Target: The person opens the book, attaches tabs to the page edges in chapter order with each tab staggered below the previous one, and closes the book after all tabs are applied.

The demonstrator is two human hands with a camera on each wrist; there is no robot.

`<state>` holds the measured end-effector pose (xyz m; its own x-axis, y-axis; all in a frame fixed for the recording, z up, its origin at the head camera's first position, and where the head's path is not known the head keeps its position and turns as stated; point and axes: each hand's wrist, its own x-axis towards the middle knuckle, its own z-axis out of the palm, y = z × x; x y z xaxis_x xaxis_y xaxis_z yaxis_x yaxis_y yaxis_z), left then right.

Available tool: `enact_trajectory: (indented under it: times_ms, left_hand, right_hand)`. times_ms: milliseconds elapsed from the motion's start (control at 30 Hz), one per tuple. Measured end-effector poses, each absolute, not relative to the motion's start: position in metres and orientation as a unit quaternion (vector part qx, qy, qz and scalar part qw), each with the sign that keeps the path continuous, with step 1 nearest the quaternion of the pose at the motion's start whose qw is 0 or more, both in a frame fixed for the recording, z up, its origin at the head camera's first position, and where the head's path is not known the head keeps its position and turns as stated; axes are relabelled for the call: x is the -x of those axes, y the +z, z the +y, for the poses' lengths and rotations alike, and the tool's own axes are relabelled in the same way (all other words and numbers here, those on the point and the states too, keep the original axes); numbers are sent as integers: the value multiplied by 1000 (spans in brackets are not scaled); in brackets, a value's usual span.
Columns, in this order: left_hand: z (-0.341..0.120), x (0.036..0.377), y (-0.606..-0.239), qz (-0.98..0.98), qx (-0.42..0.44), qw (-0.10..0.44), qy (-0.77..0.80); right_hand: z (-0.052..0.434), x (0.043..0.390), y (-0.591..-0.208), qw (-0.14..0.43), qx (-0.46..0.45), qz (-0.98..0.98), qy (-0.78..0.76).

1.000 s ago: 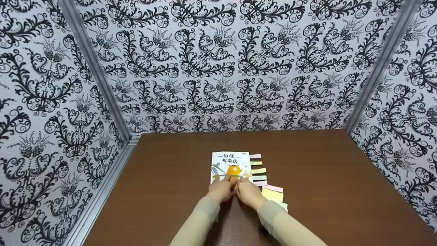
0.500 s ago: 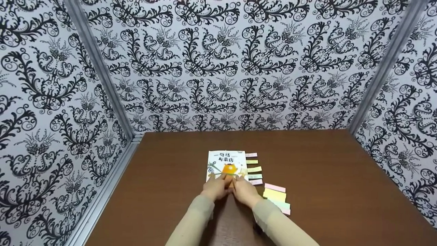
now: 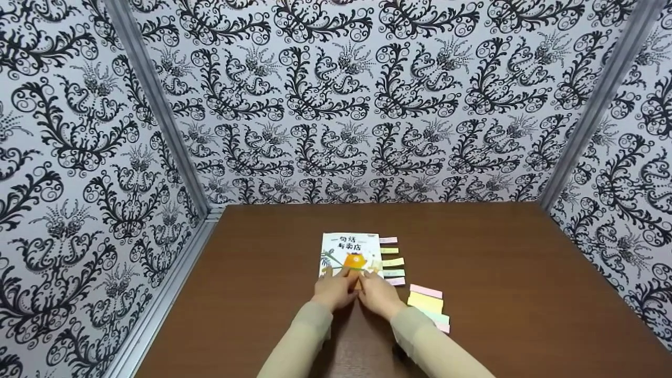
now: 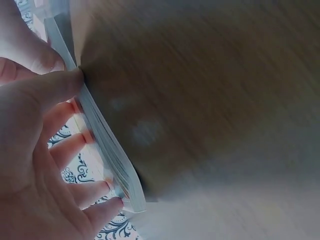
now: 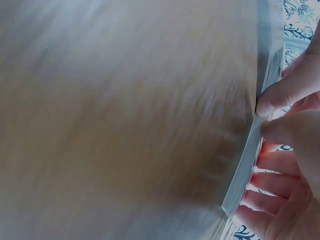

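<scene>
Beneath my two grips the booklet (image 3: 350, 254) near edge is hidden. Both wrist views blur the surface (image 4: 210, 100). Tab (image 3: 392, 261) writing too small to read.

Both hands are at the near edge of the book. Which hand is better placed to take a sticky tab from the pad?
Probably the right hand. The sticky tab pad lies on the table just beside its wrist, while the left hand grips the book on the far side and would have to cross over.

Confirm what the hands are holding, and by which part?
Both hands, left hand and right hand, grip the small book at its near edge, thumbs under it and fingers on the cover, as the wrist views show.
</scene>
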<state>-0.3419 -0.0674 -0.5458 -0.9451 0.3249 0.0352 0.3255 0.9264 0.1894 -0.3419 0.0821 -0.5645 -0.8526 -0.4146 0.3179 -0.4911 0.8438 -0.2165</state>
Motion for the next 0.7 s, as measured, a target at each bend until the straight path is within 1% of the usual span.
enact_trajectory:
  times_ms: [200, 367, 533, 700]
  left_hand:
    - [-67, 344, -542, -984, 161, -3, -72]
    - [-67, 354, -533, -987, 151, 36, -52]
    - [-73, 362, -528, -987, 139, 65, -44]
    - [-87, 370, -529, -989, 122, 70, -54]
  right_hand:
    - [87, 346, -565, 129, -248, -946, 163]
    - [94, 353, -559, 167, -236, -947, 139]
    - [106, 365, -549, 132, -197, -965, 117]
    - [132, 376, -542, 105, -173, -975, 94]
